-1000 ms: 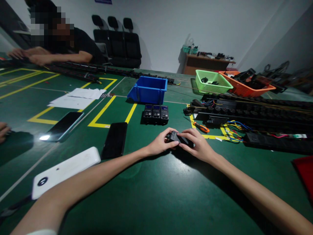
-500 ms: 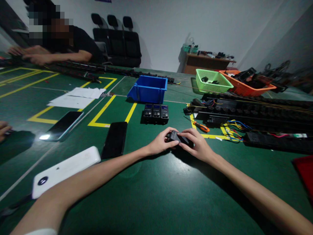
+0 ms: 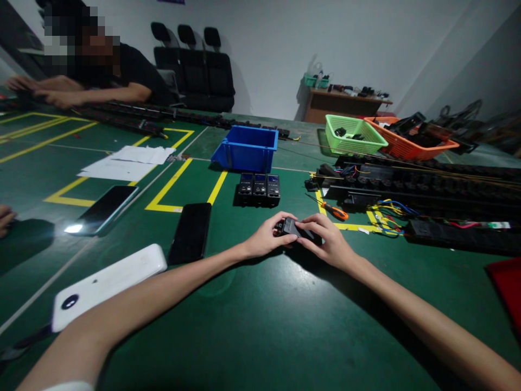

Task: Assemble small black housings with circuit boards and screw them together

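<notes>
Between my two hands is a small black box-shaped device (image 3: 302, 230), held just over the green tabletop (image 3: 260, 320). My left hand (image 3: 266, 237) grips its left end, thumb along the near edge. My right hand (image 3: 325, 239) closes on its right end with thumb and fingers. Parts of the device are hidden behind my fingers. Beyond my hands stand three similar black modules (image 3: 259, 190) side by side in a row. A black phone (image 3: 190, 233) lies flat to the left of my left hand.
A blue bin (image 3: 252, 151) stands behind the modules. To the right are an orange-handled screwdriver (image 3: 336, 210), wired black rails (image 3: 378, 187), a green basket (image 3: 354, 136) and an orange basket (image 3: 439, 146). White power bank-like object (image 3: 114, 282), another phone (image 3: 103, 209) and papers (image 3: 126, 162) lie left. A person (image 3: 134, 70) works far left.
Both my hands keep their hold on the black device with hardly any movement. The co-worker's hands at the far left have shifted slightly leftward.
</notes>
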Demonstrator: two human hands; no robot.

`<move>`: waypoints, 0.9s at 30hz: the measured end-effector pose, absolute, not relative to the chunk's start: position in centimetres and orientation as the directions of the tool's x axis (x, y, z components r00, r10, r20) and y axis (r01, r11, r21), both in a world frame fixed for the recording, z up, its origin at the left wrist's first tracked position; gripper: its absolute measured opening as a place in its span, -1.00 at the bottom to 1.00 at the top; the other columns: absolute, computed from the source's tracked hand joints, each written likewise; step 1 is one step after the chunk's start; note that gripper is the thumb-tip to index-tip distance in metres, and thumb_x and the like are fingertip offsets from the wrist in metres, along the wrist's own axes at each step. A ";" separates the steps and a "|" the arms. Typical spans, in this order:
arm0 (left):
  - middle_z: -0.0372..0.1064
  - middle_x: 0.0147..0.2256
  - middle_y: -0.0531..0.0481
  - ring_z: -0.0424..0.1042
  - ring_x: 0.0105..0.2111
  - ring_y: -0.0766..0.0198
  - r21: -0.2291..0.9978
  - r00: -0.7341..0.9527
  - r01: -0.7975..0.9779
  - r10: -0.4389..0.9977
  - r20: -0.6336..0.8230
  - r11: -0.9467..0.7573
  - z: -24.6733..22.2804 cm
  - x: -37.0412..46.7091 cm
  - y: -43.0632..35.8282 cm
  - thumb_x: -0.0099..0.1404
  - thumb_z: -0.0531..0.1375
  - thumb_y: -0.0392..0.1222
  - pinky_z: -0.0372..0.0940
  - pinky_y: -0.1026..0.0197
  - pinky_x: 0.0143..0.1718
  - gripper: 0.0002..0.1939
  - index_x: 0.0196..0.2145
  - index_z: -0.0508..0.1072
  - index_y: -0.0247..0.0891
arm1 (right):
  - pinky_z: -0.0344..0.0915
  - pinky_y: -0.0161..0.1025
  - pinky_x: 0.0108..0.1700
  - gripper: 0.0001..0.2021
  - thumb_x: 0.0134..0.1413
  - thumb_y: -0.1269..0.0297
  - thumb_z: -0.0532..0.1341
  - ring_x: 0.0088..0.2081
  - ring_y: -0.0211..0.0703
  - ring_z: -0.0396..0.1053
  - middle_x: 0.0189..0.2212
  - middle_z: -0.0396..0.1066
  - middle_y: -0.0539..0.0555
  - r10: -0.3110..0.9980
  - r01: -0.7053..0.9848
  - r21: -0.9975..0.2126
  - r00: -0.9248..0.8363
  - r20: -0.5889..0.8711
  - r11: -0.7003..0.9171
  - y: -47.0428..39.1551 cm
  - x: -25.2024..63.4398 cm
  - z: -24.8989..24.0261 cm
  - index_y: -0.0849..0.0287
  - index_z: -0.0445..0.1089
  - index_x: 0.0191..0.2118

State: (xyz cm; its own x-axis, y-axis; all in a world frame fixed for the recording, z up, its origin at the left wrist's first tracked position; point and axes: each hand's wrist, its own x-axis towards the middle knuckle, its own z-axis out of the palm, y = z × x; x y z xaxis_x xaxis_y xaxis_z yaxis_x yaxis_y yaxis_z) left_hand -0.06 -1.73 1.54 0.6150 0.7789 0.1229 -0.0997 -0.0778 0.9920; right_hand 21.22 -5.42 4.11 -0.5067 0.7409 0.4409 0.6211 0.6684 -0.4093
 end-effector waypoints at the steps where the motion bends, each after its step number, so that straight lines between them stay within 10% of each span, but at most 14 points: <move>1: 0.25 -0.18 -0.01 0.33 -0.27 0.33 0.992 0.612 -0.097 0.781 0.123 -0.080 1.5 0.0 -1.7 0.15 0.31 -0.02 0.36 0.27 -0.24 -0.48 0.01 0.30 -0.23 | 0.36 -0.03 -0.09 -0.68 0.19 0.22 0.21 -0.10 0.00 0.35 -0.13 0.35 0.20 0.740 0.620 -0.410 -0.507 0.442 0.669 -5.4 21.2 4.1 0.13 0.37 0.05; 27: 0.26 -0.16 -0.04 0.35 -0.25 0.29 0.994 0.619 -0.078 0.778 0.110 -0.078 1.7 -0.2 -1.8 0.17 0.30 0.00 0.39 0.24 -0.26 -0.49 0.02 0.31 -0.22 | 0.30 -0.04 -0.02 -0.80 0.22 0.23 0.16 -0.08 0.00 0.36 -0.15 0.42 0.15 0.789 0.738 -0.389 -0.309 0.530 0.551 -3.2 24.2 5.3 0.10 0.43 -0.08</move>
